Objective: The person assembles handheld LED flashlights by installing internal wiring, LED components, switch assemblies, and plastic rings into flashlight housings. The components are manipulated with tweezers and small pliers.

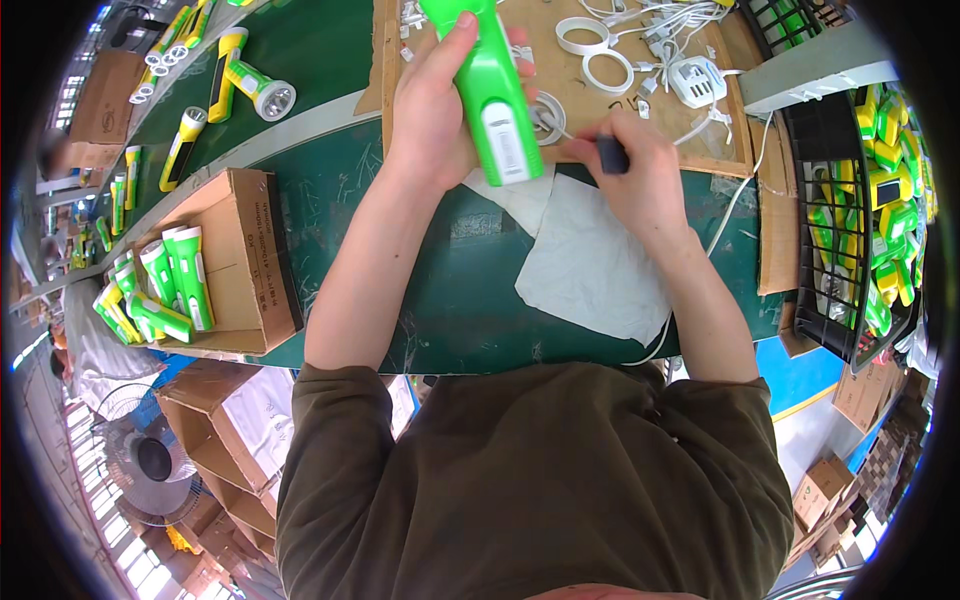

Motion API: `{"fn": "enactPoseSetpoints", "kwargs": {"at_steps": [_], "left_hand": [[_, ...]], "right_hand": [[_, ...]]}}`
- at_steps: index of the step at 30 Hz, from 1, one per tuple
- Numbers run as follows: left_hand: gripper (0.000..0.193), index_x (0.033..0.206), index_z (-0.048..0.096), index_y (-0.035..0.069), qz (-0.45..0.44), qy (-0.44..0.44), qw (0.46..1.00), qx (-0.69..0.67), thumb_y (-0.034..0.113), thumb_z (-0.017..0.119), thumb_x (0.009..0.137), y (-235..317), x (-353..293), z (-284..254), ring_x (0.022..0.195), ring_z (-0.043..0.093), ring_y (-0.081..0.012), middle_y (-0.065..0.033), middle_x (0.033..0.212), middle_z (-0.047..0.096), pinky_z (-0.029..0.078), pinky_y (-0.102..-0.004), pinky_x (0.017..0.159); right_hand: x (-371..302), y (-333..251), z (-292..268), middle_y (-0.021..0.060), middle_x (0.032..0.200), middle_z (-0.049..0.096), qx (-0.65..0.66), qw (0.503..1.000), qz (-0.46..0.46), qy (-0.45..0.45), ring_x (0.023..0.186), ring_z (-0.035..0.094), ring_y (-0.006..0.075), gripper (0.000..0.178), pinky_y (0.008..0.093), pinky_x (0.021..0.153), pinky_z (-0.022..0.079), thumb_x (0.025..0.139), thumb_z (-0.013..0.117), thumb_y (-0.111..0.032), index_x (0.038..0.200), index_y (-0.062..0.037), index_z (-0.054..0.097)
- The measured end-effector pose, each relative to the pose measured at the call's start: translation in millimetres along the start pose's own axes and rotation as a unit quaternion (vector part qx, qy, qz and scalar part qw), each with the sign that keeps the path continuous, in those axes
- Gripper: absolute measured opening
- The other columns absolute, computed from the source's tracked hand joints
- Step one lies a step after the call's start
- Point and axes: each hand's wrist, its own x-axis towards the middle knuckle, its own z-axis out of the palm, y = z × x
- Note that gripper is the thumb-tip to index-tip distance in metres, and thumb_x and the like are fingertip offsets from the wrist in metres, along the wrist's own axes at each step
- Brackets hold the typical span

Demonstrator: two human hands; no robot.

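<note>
- Looks down on a workshop bench [455, 300] with a scuffed dark green top, with cardboard boxes [215, 430] and a round fan [150, 460] beyond it at lower left.
- Holds a green flashlight [488, 85] in the left hand [430, 115], above the far half of the bench; wraps the fingers around the body, thumb on top, and tilts the end with the white panel [505, 140] toward the wearer.
- Curls the right hand [640, 165] closed around a small dark object [613, 156], just beside the flashlight; cannot tell its kind, mostly hidden in the fist.
- Shows a crumpled pale sheet [590, 270] on the bench, partly under the right forearm.
- Includes, at the far side, a brown board [715, 145] bearing white rings [608, 72], tangled white cables [665, 30] and a white block with slots [697, 82].
- Includes, at left, an open carton [265, 250] of green-and-white flashlights [185, 275]; farther off, yellow-and-black flashlights [182, 150].
- Includes, at right, a black wire-sided crate [848, 290] near many green-and-yellow flashlights [890, 220].
</note>
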Motion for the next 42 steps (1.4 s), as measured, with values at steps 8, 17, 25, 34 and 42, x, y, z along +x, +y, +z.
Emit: {"fn": "enactPoseSetpoints", "kwargs": {"at_steps": [8, 17, 25, 34, 42], "left_hand": [[0.041, 0.111, 0.054, 0.002, -0.043, -0.075, 0.994, 0.069, 0.040, 0.047, 0.095, -10, -3, -3, 0.072, 0.063, -0.0200, -0.0107, 0.087, 0.061, 0.052, -0.0336, 0.067], [0.048, 0.120, 0.049, 0.004, 0.013, -0.206, 0.974, 0.093, 0.042, 0.056, 0.090, -15, -12, 4, 0.082, 0.063, -0.0208, -0.0076, 0.099, 0.058, 0.054, -0.0342, 0.075], [0.057, 0.093, 0.058, 0.006, -0.263, -0.176, 0.946, -0.065, 0.057, 0.031, 0.096, -16, -13, 5, 0.050, 0.060, -0.0212, -0.0089, 0.060, 0.057, 0.049, -0.0305, 0.044], [0.067, 0.096, 0.059, 0.003, -0.090, -0.122, 0.983, 0.106, 0.063, 0.030, 0.093, -44, -20, 11, 0.057, 0.060, -0.0177, -0.0081, 0.069, 0.059, 0.050, -0.0298, 0.047], [0.049, 0.119, 0.040, 0.000, -0.002, -0.166, 0.964, 0.209, 0.040, 0.052, 0.094, -28, -23, 16, 0.076, 0.063, -0.0159, -0.0100, 0.094, 0.058, 0.054, -0.0294, 0.063]], "right_hand": [[4, -21, -22, 0.0055, 0.078, 0.057, 0.172, 0.982, 0.027, 0.071, 0.067, 0.052, 0.0142, 0.020, 0.0251, 0.062, 0.043, 0.081, 0.067, 0.000, 0.100, -0.0028, 0.063], [-4, -19, -25, 0.0045, 0.073, 0.058, 0.277, 0.956, 0.082, 0.044, 0.065, 0.050, 0.0107, 0.007, 0.0238, 0.058, 0.039, 0.085, 0.064, -0.005, 0.082, 0.0012, 0.062], [-3, -26, -19, 0.0016, 0.061, 0.052, 0.270, 0.960, 0.051, 0.051, 0.055, 0.044, 0.0090, 0.016, 0.0246, 0.052, 0.036, 0.086, 0.065, -0.012, 0.076, -0.0010, 0.061], [-2, -23, -23, 0.0048, 0.055, 0.043, 0.176, 0.980, 0.059, 0.067, 0.050, 0.037, 0.0132, 0.024, 0.0277, 0.048, 0.033, 0.083, 0.069, -0.020, 0.072, -0.0012, 0.059], [2, -30, -51, 0.0090, 0.058, 0.049, 0.164, 0.974, 0.155, -0.032, 0.050, 0.040, 0.0185, 0.023, 0.0311, 0.049, 0.036, 0.084, 0.067, -0.020, 0.080, 0.0016, 0.061]]}}
